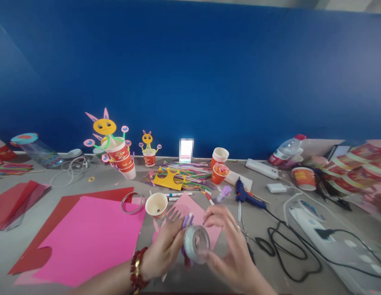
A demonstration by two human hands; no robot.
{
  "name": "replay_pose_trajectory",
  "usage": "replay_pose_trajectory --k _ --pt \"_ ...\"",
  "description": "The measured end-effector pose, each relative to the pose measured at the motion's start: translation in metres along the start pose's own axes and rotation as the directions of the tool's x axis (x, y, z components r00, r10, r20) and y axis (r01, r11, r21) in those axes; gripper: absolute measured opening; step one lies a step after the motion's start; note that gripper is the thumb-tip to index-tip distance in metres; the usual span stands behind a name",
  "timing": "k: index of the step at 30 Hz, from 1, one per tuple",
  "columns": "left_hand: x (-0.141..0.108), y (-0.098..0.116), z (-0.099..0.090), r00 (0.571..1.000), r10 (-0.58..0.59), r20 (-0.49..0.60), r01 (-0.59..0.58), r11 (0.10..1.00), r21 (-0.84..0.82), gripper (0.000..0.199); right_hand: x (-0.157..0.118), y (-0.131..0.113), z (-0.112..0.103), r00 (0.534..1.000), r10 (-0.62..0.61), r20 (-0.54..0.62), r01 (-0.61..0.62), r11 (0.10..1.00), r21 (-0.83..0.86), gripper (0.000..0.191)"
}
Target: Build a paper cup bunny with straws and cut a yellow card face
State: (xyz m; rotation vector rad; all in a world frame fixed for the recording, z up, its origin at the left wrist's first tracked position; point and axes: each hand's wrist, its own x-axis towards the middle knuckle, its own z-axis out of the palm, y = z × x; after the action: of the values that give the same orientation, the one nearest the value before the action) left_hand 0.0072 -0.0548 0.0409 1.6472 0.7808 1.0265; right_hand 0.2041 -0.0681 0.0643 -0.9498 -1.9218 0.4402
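Btm ctr of frame: clear tape roll [190, 242] is btw L hand [162, 255] & R hand [229, 241]. L grip looks pinched on purple stick [188, 220] by roll; R grip's apart, thumb at roll's rim. Best: keep L snug, work slow.

Round the left wrist [144, 269], just behind the left hand [162, 248], sits a bracelet [137, 269] of dark red, rounded beads with shiny gold-coloured pieces among them. The right hand [229, 246] has a bare wrist, and both forearms are bare where they show.
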Motion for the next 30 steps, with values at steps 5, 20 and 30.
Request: replay_pose_trajectory --k 5,20,30 --pt "-0.002 -0.006 -0.001 0.993 0.086 -0.087 -0.074 0.988 0.139 0.032 -0.008 -0.006 -0.001 0.991 -0.097 0.091 0.115 0.967 -0.226 0.039" --pt "-0.004 -0.003 -0.004 1.0 0.018 0.013 -0.019 0.999 0.042 0.04 -0.009 -0.007 -0.001 0.984 -0.102 0.147 0.125 0.979 -0.16 0.061" --pt "-0.001 -0.004 -0.006 0.999 -0.039 -0.03 0.041 0.996 0.076 0.033 -0.001 -0.016 -0.008 0.983 -0.02 0.182 0.033 0.997 -0.071 0.059"
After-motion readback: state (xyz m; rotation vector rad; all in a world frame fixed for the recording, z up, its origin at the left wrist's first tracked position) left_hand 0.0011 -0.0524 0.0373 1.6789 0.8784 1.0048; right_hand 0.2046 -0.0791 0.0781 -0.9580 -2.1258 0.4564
